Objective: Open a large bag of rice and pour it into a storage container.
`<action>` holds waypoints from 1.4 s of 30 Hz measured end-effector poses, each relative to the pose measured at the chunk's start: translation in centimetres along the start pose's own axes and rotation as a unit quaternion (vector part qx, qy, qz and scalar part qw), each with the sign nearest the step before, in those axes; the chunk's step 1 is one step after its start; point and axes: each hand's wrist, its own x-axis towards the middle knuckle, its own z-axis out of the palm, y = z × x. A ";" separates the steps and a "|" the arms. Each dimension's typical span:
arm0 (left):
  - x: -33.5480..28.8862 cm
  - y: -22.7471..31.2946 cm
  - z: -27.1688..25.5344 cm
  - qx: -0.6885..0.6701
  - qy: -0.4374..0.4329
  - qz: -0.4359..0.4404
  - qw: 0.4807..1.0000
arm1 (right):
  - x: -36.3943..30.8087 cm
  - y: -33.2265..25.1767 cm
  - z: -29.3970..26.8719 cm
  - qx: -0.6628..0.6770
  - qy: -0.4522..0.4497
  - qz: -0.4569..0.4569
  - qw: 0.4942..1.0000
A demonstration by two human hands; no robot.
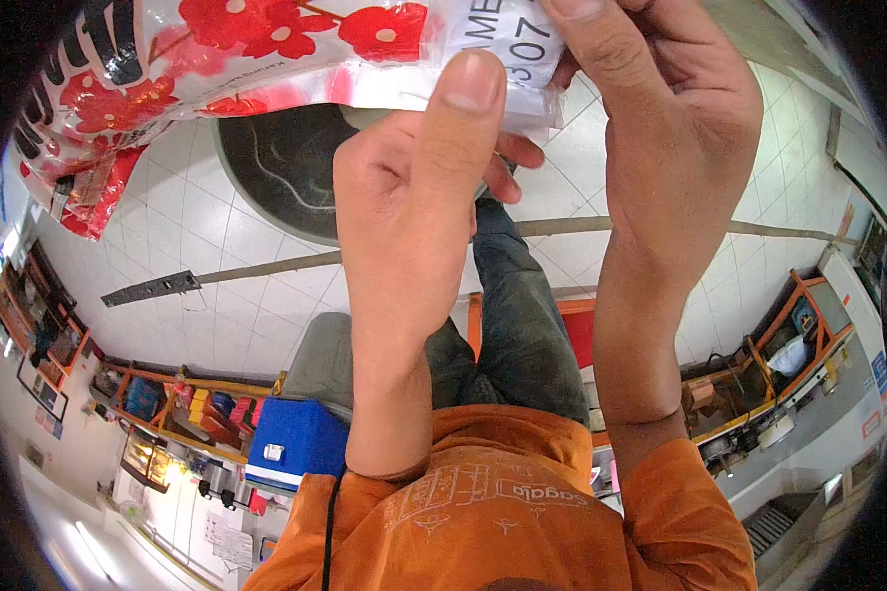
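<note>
A clear plastic package printed with red flowers [296, 39] is held up close at the top of the view, running off its upper edge. Near its right end sits a white label [483, 54] with dark print. My left hand [414, 177] grips the lower edge, its thumb lying over the label and its fingers behind the plastic. My right hand [670, 108] pinches the package's right end beside the label; some of its fingertips are cut off by the frame or hidden behind the plastic. At the left, the package droops into a red and clear crumpled end.
Below the package, a dark round tub [271, 167] stands on white floor tiles. A power strip [150, 288] lies at left, in line with a long brownish strip crossing the floor. A blue cooler box [298, 443] is by my left elbow. Orange-framed shelves [798, 345] flank me.
</note>
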 end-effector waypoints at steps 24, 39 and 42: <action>0.1 -1.6 0.7 -0.047 -0.055 0.102 0.992 | -3.3 -1.1 -3.3 -0.232 0.008 -0.337 0.913; 0.2 -1.7 -0.5 0.047 -0.081 0.129 0.987 | -1.9 -0.7 -4.1 -0.449 -0.111 -0.331 0.823; 0.3 -1.7 -0.3 0.023 -0.075 0.146 0.986 | -2.3 -0.9 -3.5 -0.453 -0.104 -0.341 0.817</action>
